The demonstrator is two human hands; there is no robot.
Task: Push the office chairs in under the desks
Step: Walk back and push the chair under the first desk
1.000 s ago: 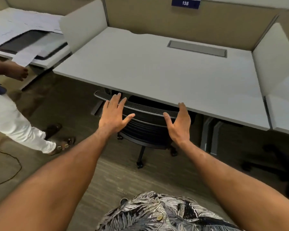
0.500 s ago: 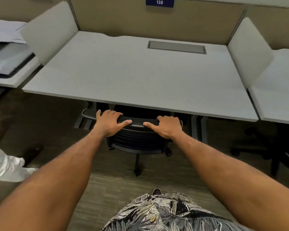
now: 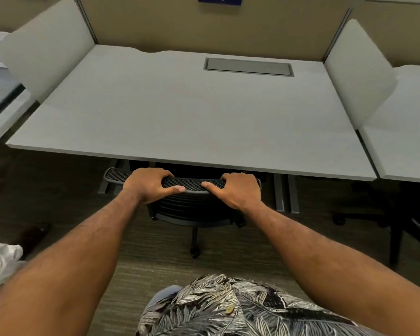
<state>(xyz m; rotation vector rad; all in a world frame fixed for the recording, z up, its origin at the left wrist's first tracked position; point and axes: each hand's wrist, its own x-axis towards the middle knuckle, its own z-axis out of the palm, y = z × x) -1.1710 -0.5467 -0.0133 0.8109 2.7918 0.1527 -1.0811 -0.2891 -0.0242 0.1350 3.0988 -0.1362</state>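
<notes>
Office chair (image 3: 192,204) tucked under desk (image 3: 180,112), left hand (image 3: 148,184) and right hand (image 3: 238,190) fingers curled gripping its backrest top

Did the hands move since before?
Yes. Both the left hand and right hand came down and forward onto the chair's backrest, beside the desk edge.

In front of you the pale grey desk (image 3: 180,117) fills the middle of the frame, and its top carries only a closed grey cable hatch (image 3: 249,67) set flush near the upper right. Two white side screens (image 3: 46,48) stand on its left and right edges, and beyond them neighbouring desks (image 3: 407,132) show at both sides of the frame. Below, the dark carpet floor (image 3: 155,248) carries the black office chair (image 3: 194,204) on its castors, its base partly under the desk edge.
</notes>
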